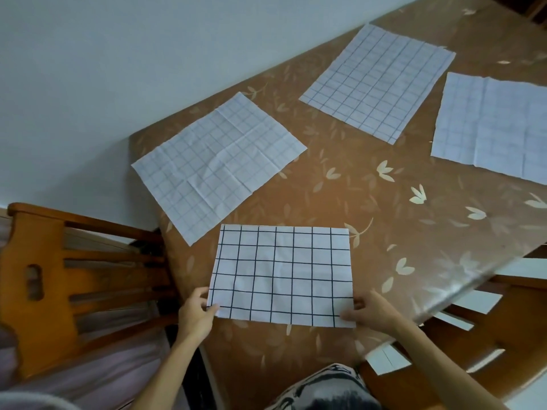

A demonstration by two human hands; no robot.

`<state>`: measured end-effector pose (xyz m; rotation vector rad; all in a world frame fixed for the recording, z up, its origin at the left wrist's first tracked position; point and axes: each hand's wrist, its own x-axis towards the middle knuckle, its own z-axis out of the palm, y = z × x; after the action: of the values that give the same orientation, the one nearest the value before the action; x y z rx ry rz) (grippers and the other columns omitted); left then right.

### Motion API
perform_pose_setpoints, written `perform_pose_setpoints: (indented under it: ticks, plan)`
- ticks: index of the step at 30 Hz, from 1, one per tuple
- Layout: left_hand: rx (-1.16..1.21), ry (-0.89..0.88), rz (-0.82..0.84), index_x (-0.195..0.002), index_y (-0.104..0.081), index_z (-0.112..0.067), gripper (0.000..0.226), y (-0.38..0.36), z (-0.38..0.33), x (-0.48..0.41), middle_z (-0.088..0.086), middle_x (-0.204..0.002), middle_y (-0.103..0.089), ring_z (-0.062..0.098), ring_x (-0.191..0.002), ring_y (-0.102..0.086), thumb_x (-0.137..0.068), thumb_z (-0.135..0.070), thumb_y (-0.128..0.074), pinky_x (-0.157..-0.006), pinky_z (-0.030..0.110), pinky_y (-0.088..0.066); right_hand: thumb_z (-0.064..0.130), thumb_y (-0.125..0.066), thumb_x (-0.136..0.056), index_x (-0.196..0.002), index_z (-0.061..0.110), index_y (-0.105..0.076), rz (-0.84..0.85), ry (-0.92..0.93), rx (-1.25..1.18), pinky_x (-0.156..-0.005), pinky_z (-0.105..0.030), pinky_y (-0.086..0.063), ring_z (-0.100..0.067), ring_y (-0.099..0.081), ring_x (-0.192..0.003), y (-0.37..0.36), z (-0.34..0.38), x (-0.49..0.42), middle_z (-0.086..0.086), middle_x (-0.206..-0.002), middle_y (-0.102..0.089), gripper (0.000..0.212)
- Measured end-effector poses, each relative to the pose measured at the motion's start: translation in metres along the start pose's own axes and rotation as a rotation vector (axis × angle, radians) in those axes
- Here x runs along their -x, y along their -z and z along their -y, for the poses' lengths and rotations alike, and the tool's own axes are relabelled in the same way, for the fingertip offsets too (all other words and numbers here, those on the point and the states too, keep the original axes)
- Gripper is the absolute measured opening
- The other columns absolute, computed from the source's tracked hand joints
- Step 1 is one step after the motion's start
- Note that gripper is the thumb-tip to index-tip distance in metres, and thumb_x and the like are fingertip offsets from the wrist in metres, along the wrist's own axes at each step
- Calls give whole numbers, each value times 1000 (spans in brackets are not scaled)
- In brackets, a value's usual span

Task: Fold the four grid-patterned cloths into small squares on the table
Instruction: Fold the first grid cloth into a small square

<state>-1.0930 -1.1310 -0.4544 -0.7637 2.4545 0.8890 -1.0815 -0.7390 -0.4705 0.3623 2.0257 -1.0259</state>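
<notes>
Where the brown, leaf-patterned tabletop [370,220] comes closest to the person, both hands grasp the bold-grid cloth [281,273]. The left hand [194,313] pinches its near left corner and the right hand [371,312] pinches its near right corner. Each thumb lies on top of the fabric, with the other fingers curled at the edge. This cloth lies flat as a rectangle, long side running left to right, with heavy black lines on white.

A wooden chair [38,261] stands beside the tabletop on the left, and part of another wooden chair [488,335] shows below the table's right edge.

Just beyond the bold-grid cloth, to the left, the creased cloth [219,167] is spread flat and turned at an angle. Its grid is faint, fold lines cross it, and its near edge lies just beside the bold-grid cloth's far left corner.

Farther back, the far cloth [379,82] lies flat and tilted, with a thin dark grid. Near it but apart, the right-hand cloth [491,128] lies flat with a pale grid and is cut off by the picture's right edge. A pale wall [148,54] runs behind the tabletop.
</notes>
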Motion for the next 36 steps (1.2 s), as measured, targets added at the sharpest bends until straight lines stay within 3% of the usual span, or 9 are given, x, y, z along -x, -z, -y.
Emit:
perform_pose_setpoints:
  ticks: [4,9,14,18,22,25,30,32,36]
  plan:
    - [51,-13,14,-125,-58,-14,38,1,2,4,3,-91,-70,18,-90,-60,-89,-13,-71,-80,30,-46,29,-75,-84,-85,18,-73,-86,-31,82,-61,-22,-55,-10,-67,-70,7,-1,6,4,-78,-72,11]
    - [68,-31,7,-110,-64,-18,24,-3,5,12,-3,-86,-69,14,-82,-62,-88,-18,-73,-67,24,-45,35,-74,-84,-82,13,-69,-272,-92,31,-50,-16,-43,-12,-64,-69,15,1,16,-2,-76,-70,22]
    - [29,0,-55,-99,-64,-19,20,-10,7,18,-2,-90,-67,20,-88,-66,-86,-30,-74,-71,31,-53,35,-70,-85,-80,5,-71,-366,-159,61,-57,-30,-47,-20,-64,-67,9,13,28,-13,-75,-71,30]
    - [-137,-48,-109,-114,-58,-21,33,-12,4,24,-1,-109,-62,15,-89,-60,-88,-36,-70,-67,26,-48,28,-70,-84,-79,5,-69,-392,-211,-10,-71,-41,-57,-28,-69,-74,2,19,33,-17,-79,-72,23]
    - [-289,-259,-118,-125,-53,-24,36,-16,-6,35,-2,-123,-54,10,-94,-55,-92,-34,-64,-68,20,-43,18,-73,-83,-95,8,-62,-321,-253,-167,-61,-33,-57,-20,-66,-67,-2,27,40,-10,-79,-69,19]
    - [-269,-429,-15,-126,-53,-28,38,-23,-16,46,-10,-126,-53,8,-109,-54,-90,-39,-64,-81,20,-46,14,-76,-81,-114,7,-50,-304,-206,-297,-48,-22,-48,-16,-63,-66,-8,34,50,-7,-82,-67,42]
    - [-174,-537,204,-134,-46,-38,55,-40,-38,84,-19,-127,-46,0,-105,-52,-85,-54,-66,-86,19,-47,20,-80,-80,-146,16,-26,-250,-42,-383,-56,-23,-51,-21,-72,-81,-32,50,72,-9,-94,-73,85]
    - [-189,-570,257,-138,-42,-42,64,-47,-39,97,-20,-130,-45,-1,-103,-52,-81,-60,-66,-86,19,-48,18,-79,-82,-149,19,-19,-242,34,-364,-55,-21,-51,-17,-73,-75,-44,62,84,-6,-91,-75,90]
    - [-214,-606,236,-144,-38,-42,68,-62,-29,115,-21,-141,-40,4,-128,-40,-83,-62,-62,-105,27,-40,5,-72,-85,-149,18,-13,-195,99,-387,-53,-18,-52,-14,-73,-67,-69,85,104,-10,-92,-73,89]
